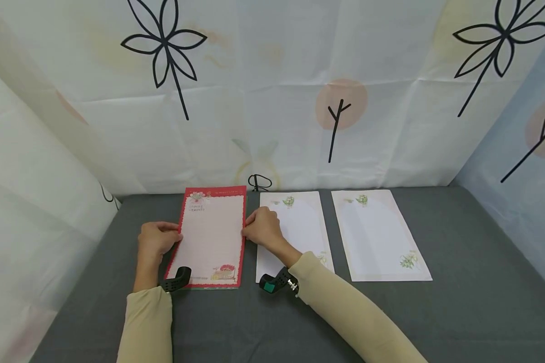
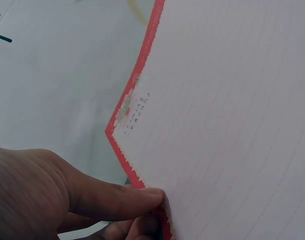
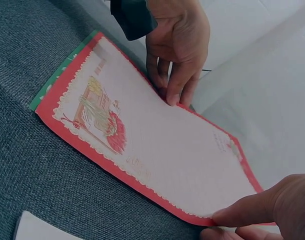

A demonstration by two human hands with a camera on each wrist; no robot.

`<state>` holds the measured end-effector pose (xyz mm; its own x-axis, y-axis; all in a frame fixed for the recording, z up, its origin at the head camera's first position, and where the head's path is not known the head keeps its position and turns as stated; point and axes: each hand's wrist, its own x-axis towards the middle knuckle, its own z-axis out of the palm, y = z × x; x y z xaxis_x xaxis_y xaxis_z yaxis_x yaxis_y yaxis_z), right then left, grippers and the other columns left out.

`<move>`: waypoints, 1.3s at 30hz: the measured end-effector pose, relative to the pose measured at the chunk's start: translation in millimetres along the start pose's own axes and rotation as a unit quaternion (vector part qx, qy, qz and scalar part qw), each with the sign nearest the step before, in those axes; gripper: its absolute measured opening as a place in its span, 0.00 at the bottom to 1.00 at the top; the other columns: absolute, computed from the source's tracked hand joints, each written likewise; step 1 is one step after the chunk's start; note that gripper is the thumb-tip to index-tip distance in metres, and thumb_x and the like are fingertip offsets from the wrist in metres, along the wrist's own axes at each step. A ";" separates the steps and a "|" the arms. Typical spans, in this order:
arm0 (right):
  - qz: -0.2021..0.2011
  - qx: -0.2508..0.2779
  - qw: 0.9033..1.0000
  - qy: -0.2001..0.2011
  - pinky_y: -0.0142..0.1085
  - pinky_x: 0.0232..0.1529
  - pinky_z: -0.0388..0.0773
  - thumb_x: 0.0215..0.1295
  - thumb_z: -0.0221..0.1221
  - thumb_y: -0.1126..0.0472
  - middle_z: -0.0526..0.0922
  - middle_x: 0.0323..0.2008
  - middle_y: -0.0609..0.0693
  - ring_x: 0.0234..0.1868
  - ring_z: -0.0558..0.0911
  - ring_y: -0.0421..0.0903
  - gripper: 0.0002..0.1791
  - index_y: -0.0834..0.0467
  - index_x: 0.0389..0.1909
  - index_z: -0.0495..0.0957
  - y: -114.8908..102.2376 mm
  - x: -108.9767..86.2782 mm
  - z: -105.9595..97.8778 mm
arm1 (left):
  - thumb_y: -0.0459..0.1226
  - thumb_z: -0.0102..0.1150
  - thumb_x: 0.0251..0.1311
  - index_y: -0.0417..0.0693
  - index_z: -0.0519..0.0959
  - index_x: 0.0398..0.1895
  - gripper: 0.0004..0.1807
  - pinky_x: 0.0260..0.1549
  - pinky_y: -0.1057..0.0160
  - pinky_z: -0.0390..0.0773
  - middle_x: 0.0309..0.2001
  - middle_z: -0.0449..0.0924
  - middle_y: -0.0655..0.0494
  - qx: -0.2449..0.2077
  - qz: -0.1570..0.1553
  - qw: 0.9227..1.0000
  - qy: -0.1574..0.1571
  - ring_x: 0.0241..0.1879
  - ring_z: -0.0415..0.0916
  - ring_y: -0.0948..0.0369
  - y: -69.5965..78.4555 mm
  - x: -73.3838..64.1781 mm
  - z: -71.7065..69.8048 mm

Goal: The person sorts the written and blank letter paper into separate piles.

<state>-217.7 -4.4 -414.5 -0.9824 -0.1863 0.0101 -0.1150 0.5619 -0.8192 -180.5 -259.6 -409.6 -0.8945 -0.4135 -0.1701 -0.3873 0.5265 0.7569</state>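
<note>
A red-bordered sheet of letter paper [image 1: 211,237] with faint lines, a flower motif at the top and a small drawing at the bottom lies at the left of the table. My left hand [image 1: 158,239] pinches its left edge, the thumb [image 2: 137,200] on the face and the fingers underneath. Opposite, my right hand [image 1: 264,227] grips the right edge, its thumb [image 3: 242,210] also on top. Between the hands the paper bends slightly. A green edge [image 3: 45,95] of another sheet peeks out under the bottom border.
Right of it, a white sheet [image 1: 295,222] with green leaf prints lies partly beneath my right hand and wrist. A similar white sheet [image 1: 377,237] is farther right. Grey cloth [image 1: 472,302] covers the table, and a printed curtain [image 1: 290,131] hangs behind.
</note>
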 end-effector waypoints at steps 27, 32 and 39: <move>-0.071 0.114 0.991 -0.027 0.35 0.32 0.82 0.59 0.70 0.66 0.87 0.35 0.55 0.33 0.87 0.45 0.13 0.68 0.42 0.85 14.8 -16.4 -43.2 | 0.34 0.67 0.64 0.34 0.82 0.55 0.19 0.32 0.71 0.77 0.41 0.85 0.46 -0.065 0.067 0.995 0.034 0.42 0.77 0.57 25.5 -9.6 -0.6; -0.085 0.148 0.985 -0.020 0.37 0.38 0.84 0.60 0.71 0.66 0.88 0.37 0.55 0.37 0.88 0.47 0.14 0.68 0.45 0.84 19.4 -22.9 -60.7 | 0.35 0.68 0.64 0.35 0.82 0.57 0.19 0.38 0.75 0.79 0.42 0.84 0.51 -0.126 0.115 0.985 0.024 0.40 0.77 0.67 36.8 -15.3 0.2; -0.107 0.168 0.980 0.007 0.36 0.41 0.83 0.60 0.70 0.68 0.87 0.41 0.58 0.42 0.87 0.53 0.13 0.67 0.46 0.84 23.3 -35.7 -90.6 | 0.32 0.68 0.64 0.33 0.81 0.56 0.19 0.41 0.74 0.80 0.38 0.83 0.61 -0.199 0.141 0.970 -0.010 0.38 0.81 0.71 53.5 -24.3 6.3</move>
<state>-198.6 88.3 -382.0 -0.9432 -0.2593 0.2078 -0.2660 0.2145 -0.9398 -181.0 -216.7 -368.9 -0.9579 -0.2785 0.0692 -0.0137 0.2854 0.9583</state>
